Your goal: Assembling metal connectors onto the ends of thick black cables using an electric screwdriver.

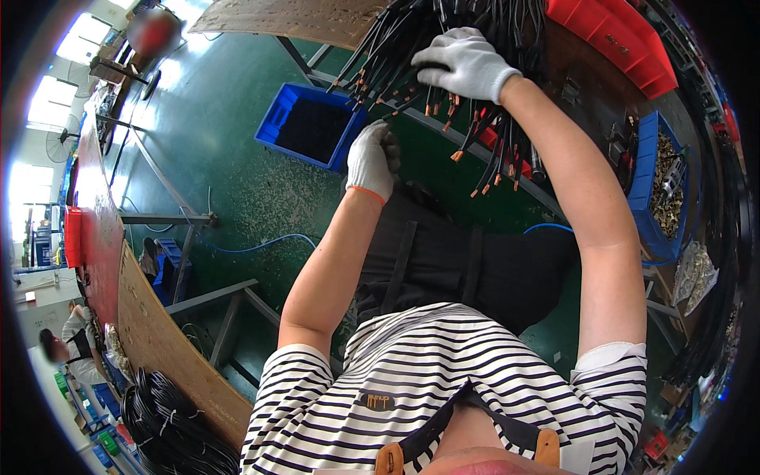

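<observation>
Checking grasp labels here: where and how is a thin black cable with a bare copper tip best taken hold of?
Probably hold the black cable on its dark length just behind the copper tip, coming from the side of the wearer: its free end points that way.

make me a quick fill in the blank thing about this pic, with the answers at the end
1. The black cables have bare, ____-coloured tips.
2. The person's ____ hand is over the cable bundle, near its middle.
3. The bin on the floor beside the person's left hand is ____.
4. The person's shirt has a white and dark ____ pattern.

Missing words: copper; right; blue; striped
</observation>
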`<action>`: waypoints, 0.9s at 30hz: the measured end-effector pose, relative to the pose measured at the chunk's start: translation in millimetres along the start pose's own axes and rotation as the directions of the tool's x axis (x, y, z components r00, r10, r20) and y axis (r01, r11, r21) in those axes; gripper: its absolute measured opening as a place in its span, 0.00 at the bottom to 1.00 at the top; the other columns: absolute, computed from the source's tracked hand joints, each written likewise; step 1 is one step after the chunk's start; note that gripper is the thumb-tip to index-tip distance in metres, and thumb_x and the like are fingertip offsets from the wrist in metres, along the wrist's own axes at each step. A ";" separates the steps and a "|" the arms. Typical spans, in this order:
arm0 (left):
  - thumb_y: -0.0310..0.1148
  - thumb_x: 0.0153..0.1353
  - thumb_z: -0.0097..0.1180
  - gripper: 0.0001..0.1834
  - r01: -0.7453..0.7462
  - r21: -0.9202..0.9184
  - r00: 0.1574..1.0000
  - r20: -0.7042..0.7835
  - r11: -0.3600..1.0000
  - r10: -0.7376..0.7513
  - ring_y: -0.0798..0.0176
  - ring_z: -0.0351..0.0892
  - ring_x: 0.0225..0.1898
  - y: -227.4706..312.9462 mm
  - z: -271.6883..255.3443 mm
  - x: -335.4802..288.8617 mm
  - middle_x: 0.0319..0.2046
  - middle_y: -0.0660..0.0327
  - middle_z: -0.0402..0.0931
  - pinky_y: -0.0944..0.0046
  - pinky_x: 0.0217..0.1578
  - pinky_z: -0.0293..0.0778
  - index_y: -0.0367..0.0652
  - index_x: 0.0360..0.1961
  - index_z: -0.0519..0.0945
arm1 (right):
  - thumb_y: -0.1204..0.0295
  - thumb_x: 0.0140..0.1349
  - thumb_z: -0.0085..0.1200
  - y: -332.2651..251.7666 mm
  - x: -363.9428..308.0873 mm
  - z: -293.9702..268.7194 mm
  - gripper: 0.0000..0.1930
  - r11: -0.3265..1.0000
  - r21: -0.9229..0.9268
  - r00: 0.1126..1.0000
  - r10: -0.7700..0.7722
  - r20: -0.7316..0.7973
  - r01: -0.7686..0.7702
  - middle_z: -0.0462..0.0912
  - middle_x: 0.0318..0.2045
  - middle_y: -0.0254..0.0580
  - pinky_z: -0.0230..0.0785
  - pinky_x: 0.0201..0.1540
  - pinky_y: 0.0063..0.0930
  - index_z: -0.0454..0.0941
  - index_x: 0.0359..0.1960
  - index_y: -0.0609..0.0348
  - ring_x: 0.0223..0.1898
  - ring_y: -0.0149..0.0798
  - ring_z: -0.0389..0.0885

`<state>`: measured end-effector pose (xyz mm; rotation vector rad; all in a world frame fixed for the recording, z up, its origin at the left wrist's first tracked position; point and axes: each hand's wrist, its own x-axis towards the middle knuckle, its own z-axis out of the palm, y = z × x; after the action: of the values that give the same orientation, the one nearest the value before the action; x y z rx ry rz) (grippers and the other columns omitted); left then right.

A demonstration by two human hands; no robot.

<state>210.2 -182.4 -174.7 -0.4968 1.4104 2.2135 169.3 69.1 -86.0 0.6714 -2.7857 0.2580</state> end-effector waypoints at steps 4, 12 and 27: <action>0.46 0.74 0.60 0.12 -0.105 0.171 0.994 0.056 0.980 0.096 0.71 0.69 0.25 5.4 2.8 8.5 0.25 0.71 0.70 0.68 0.27 0.62 0.50 0.41 0.82 | 0.51 0.65 0.64 -4.7 0.2 4.3 0.15 0.993 -0.113 0.998 0.041 0.045 -0.035 0.87 0.51 0.33 0.57 0.73 0.45 0.92 0.49 0.37 0.62 0.45 0.77; 0.62 0.76 0.55 0.27 0.112 0.093 0.976 0.177 0.989 -0.127 0.71 0.66 0.26 -0.9 4.4 28.3 0.30 0.69 0.72 0.66 0.28 0.59 0.46 0.41 0.82 | 0.57 0.64 0.64 5.4 -19.4 13.5 0.12 0.996 -0.083 0.999 -0.024 -0.049 0.020 0.87 0.54 0.30 0.54 0.79 0.49 0.93 0.45 0.39 0.67 0.46 0.75; 0.53 0.74 0.59 0.29 -0.224 0.531 0.906 0.423 0.818 -0.027 0.74 0.71 0.32 27.1 35.6 35.0 0.33 0.69 0.77 0.69 0.33 0.67 0.34 0.53 0.85 | 0.55 0.67 0.63 1.6 -21.0 15.1 0.13 0.994 -0.103 0.999 -0.036 -0.028 0.033 0.88 0.58 0.29 0.49 0.83 0.47 0.92 0.49 0.34 0.71 0.46 0.73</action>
<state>164.2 -153.1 -158.6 0.2557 1.7667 1.6873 183.4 75.9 -106.8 0.6838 -2.7346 0.1158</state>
